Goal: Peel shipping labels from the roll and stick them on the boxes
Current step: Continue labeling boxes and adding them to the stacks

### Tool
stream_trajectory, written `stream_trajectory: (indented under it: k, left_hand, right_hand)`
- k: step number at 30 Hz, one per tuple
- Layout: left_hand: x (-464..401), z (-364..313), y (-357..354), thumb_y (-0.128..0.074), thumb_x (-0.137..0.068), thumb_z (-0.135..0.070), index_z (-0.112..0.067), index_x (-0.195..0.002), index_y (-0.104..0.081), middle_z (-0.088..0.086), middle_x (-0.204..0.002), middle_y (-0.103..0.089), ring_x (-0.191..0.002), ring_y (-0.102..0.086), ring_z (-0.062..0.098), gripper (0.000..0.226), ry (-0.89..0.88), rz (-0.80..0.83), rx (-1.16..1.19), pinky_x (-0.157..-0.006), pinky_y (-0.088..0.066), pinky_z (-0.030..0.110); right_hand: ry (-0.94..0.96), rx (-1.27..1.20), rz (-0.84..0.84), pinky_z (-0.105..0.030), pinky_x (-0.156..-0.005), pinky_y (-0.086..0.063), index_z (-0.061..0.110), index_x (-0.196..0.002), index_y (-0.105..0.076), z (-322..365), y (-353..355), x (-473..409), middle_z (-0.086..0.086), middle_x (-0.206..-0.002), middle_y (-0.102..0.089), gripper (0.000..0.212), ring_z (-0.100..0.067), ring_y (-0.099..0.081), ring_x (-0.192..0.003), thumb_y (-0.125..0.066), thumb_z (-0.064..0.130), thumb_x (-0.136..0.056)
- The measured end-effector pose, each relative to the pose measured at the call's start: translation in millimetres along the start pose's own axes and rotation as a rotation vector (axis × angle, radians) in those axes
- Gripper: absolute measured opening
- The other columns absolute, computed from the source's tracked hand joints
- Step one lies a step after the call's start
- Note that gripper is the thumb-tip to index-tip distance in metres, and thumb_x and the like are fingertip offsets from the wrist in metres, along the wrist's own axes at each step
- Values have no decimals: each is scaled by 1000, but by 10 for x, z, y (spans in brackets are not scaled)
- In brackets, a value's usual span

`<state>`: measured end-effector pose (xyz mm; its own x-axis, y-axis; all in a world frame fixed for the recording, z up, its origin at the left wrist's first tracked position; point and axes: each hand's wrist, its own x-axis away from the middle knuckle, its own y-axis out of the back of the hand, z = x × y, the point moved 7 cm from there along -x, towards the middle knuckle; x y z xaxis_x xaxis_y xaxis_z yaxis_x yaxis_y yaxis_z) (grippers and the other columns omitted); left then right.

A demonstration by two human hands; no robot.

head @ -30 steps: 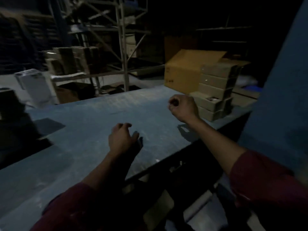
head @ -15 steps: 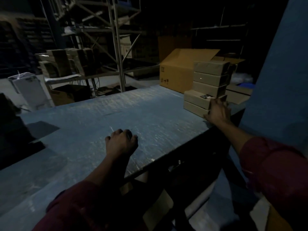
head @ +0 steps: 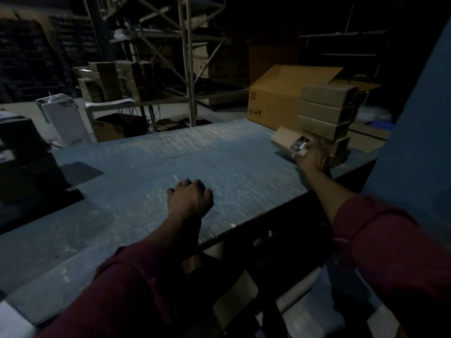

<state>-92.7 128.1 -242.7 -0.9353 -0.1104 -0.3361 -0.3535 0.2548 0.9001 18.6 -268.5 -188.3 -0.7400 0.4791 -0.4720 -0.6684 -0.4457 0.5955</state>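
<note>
Boxes, small brown cardboard ones, stand stacked [head: 328, 111] at the two o'clock corner of our blue worktable [head: 151, 167]; one box [head: 286, 142] sits pulled out toward us from the stack's lower part, a small label [head: 299, 144] showing pale on its near end. Our right hand [head: 313, 158] grips that near end, thumb by the label; whether the box is lifted clear of the table or rests on it we cannot tell in the dim light.

Our left hand [head: 190, 197] rests knuckles-up on the tabletop near six o'clock, well apart from the boxes, fingers curled under; we cannot tell whether anything lies beneath them. Both our forearms come out of dark red sleeves [head: 136, 284].

Behind the stack, at one o'clock, a large open carton [head: 273, 103] stands with its flap raised. Metal shelving [head: 188, 57] rises at twelve o'clock beyond the table's far edge, with more brown boxes [head: 117, 81] piled on a low shelf at eleven o'clock. A pale bin [head: 62, 118] stands on the floor at ten o'clock, and dark bulky shapes [head: 22, 154] sit on the table's edge at nine o'clock, too dim to identify. A blue wall panel [head: 419, 142] fills three o'clock.
</note>
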Motion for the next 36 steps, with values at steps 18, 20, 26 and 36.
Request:
stream_trajectory:
  k: [18,20,26,36]
  left_hand:
    - [0,293,313,-93,-76,-31,-27,-165,-23,3,-158,-42,-142,-45,21,113,106,175,714,-102,-49,28]
    - [39,486,537,-98,-71,-22,-29,-167,-14,6,-166,-31,-151,-33,22,128,88,217,746,-109,-47,35]
    - [596,1379,1238,-105,-55,-21,-25,-148,-52,-3,-136,-64,-122,-62,12,108,173,72,765,-94,-55,25]
    - [1557,2042,1660,-59,-44,-84,-16,-104,-72,4,-88,-76,-87,-71,29,92,282,46,151,-78,-57,45]
  right_hand:
    - [222,-671,437,-29,-90,-61,22,-111,-66,994,115,1130,7,-117,-72,48,2,-69,-106,-95,22,-72]
    - [273,-791,542,-23,-85,-61,11,-112,-66,1267,24,1425,0,-119,-72,46,3,-69,-107,-92,13,-73]
    - [361,-951,832,-23,-85,-59,12,-113,-66,2061,-385,2386,0,-118,-73,49,-6,-72,-109,-90,11,-70]
    - [512,-706,1188,-26,-76,-57,35,-121,-69,2584,-698,3357,18,-123,-64,48,5,-64,-104,-85,35,-76]
